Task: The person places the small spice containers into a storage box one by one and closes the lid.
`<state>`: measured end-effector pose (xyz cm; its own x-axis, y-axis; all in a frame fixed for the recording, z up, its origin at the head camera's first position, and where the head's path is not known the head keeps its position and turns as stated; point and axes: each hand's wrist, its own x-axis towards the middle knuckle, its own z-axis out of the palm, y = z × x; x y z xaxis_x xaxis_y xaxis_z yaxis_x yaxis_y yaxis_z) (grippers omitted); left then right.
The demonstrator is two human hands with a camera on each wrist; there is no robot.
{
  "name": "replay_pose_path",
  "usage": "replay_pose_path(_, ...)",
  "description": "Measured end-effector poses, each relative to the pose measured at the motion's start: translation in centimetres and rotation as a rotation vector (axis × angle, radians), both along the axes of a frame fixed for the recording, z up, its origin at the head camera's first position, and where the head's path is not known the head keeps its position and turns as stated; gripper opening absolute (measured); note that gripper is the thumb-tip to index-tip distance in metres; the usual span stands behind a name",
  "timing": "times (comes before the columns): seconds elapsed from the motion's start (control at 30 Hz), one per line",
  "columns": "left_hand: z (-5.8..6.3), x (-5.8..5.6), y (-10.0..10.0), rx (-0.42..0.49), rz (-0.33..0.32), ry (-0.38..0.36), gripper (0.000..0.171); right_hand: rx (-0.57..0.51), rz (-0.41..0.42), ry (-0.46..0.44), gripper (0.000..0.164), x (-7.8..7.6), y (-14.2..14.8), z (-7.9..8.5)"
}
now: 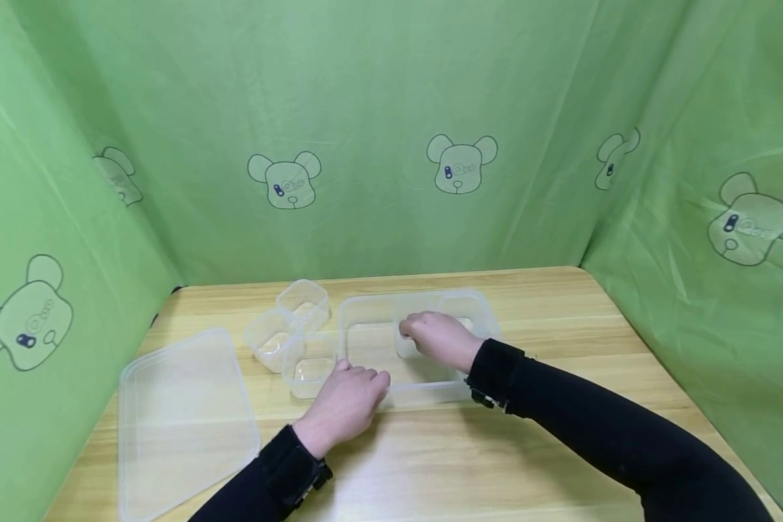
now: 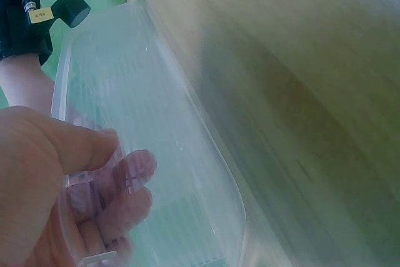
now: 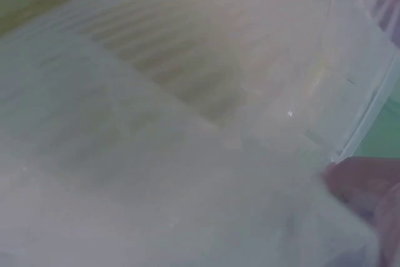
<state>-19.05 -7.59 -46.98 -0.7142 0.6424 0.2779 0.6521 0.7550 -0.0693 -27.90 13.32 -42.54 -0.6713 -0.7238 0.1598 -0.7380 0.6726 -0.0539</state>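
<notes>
A large clear plastic container (image 1: 424, 396) stands on the wooden table. My left hand (image 1: 352, 400) grips its near wall toward the left corner. In the left wrist view the thumb (image 2: 94, 148) lies on one side of the wall, and the fingers show through the plastic. Over the container's inside, my right hand (image 1: 440, 337) pinches the rim of a small clear box (image 1: 405, 349), partly hidden behind that hand. Another small clear box (image 1: 465, 296) sits in the container's back right corner.
Left of the large container stand three more small clear boxes, a front one (image 1: 313, 370), a middle one (image 1: 270, 337) and a back one (image 1: 303, 293). A flat clear lid (image 1: 183, 420) lies at the table's left. Green fabric (image 1: 378, 87) walls the back and sides.
</notes>
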Motion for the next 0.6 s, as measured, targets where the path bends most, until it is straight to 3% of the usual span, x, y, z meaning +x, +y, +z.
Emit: replay_pose_path(0.6,0.08,0.05,-0.02,-0.002,0.006,-0.015,0.017,0.019,-0.051,-0.025,0.030,-0.05,0.01,0.01)
